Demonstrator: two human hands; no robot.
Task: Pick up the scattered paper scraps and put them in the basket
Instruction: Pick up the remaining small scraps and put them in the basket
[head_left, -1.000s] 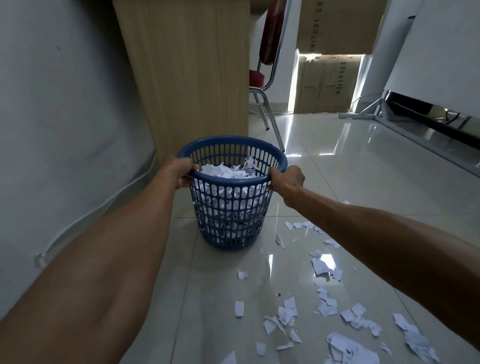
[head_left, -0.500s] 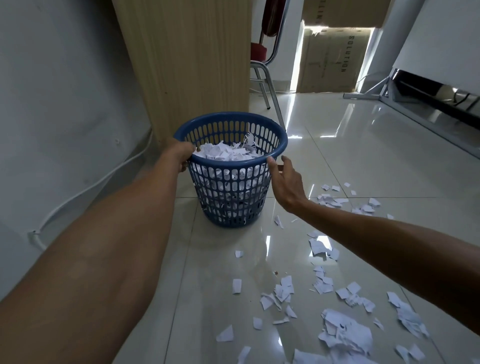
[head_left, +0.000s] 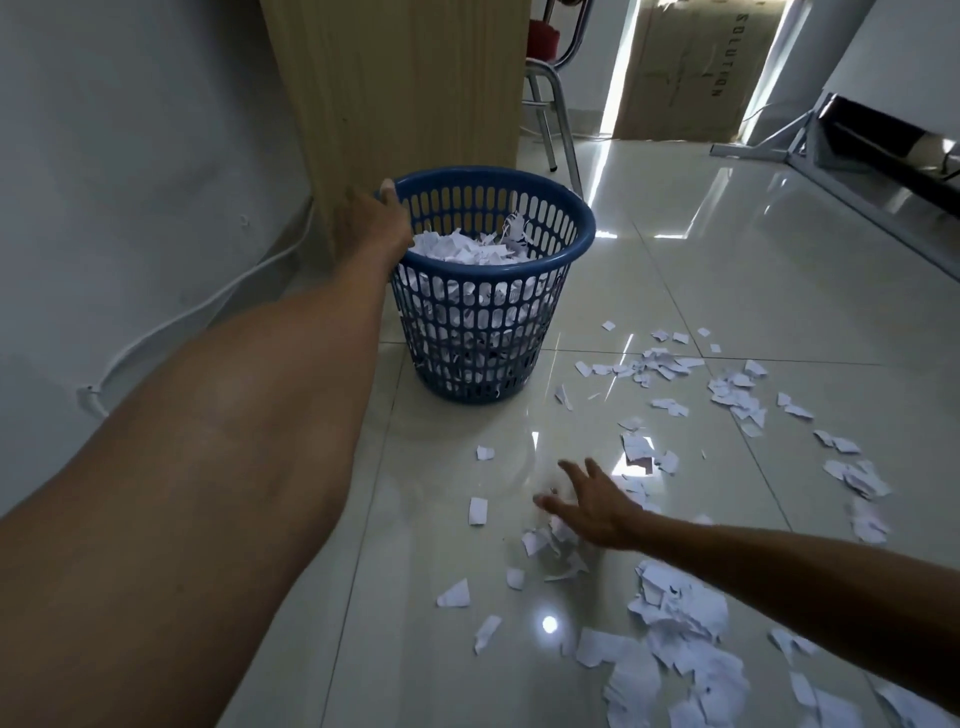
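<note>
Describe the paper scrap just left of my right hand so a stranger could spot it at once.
Start at the blue basket by the wooden panel, then come down the floor toward the right hand. Just left of it lies a small rectangular scrap, standing alone on bare tile, unlike the heaped scraps to the right.

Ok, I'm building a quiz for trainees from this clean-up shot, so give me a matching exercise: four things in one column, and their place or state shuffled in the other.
Things:
1. left hand
2. right hand
3. basket
4. cardboard box

Places or states:
A. spread open above scattered scraps
B. brown, printed lettering, far back
C. holds the basket's rim
D. part-filled, beside the wooden panel

Pairs: 1-C, 2-A, 3-D, 4-B
</note>
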